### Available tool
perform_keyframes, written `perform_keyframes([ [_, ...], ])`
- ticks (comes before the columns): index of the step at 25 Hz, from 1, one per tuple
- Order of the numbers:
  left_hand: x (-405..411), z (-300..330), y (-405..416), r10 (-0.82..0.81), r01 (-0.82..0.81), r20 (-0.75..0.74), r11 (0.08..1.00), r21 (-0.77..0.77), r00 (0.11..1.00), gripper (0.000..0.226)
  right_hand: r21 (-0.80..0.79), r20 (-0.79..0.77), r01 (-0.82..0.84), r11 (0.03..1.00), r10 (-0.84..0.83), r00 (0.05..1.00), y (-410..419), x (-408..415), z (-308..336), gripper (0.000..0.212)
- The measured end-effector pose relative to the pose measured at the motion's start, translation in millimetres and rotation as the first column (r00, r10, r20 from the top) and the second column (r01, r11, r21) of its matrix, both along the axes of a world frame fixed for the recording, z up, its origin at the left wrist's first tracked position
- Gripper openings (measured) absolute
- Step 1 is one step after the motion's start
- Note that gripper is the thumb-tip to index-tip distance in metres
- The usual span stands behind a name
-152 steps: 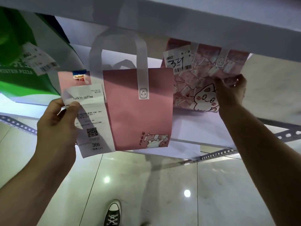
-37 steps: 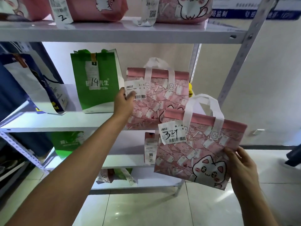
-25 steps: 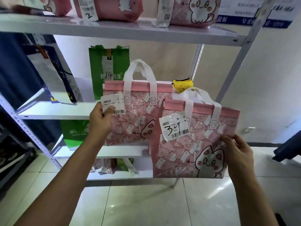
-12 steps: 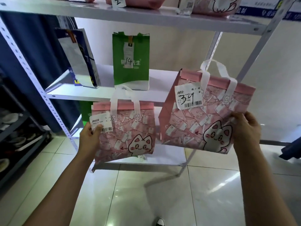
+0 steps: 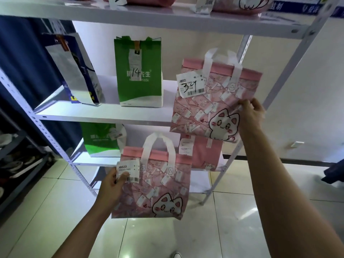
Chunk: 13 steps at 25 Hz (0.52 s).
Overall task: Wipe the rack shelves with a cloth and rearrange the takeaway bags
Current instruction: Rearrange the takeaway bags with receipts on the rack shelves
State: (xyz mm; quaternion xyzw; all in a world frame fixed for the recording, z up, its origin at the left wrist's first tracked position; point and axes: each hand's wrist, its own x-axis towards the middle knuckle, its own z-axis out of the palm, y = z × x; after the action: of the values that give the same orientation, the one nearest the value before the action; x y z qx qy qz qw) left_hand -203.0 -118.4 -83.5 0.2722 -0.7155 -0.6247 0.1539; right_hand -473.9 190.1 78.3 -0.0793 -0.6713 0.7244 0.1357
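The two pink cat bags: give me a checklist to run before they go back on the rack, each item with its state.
1. Left hand grips the J8022 bag: ok.
2. Right hand grips the 34 bag: ok.
3. Bags apart from each other: ok.
4. Free spot on the middle shelf right of the green bag: ok.
5. Shelf wiped: cannot tell.
6. Cloth in view: not ok.

I see a cream wall (image 5: 307,94) behind and to the right, with a small white outlet plate (image 5: 295,144) low down and a dark skirting strip (image 5: 283,158) along its foot. The floor (image 5: 214,237) is glossy pale tile with grey grout lines, catching soft glare. At my left edge hangs a dark blue curtain (image 5: 22,58), with a low dark shoe rack (image 5: 20,170) beneath it.
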Motion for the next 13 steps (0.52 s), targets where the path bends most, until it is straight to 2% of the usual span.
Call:
perform_keyframes([
  [3, -16.5, 1.2, 14.4, -0.02, 0.02, 0.014, 1.0, -0.013, 1.0, 0.015, -0.001, -0.013, -0.004, 1.0, 0.003, 1.0, -12.6, -32.2, 4.1, 0.015],
  [13, -74.3, 6.1, 23.0, 0.056, -0.056, -0.001, 0.995, 0.083, 0.998, 0.02, -0.021, -0.052, -0.073, 0.997, 0.072, 0.996, -45.1, -145.2, -14.5, 0.014],
])
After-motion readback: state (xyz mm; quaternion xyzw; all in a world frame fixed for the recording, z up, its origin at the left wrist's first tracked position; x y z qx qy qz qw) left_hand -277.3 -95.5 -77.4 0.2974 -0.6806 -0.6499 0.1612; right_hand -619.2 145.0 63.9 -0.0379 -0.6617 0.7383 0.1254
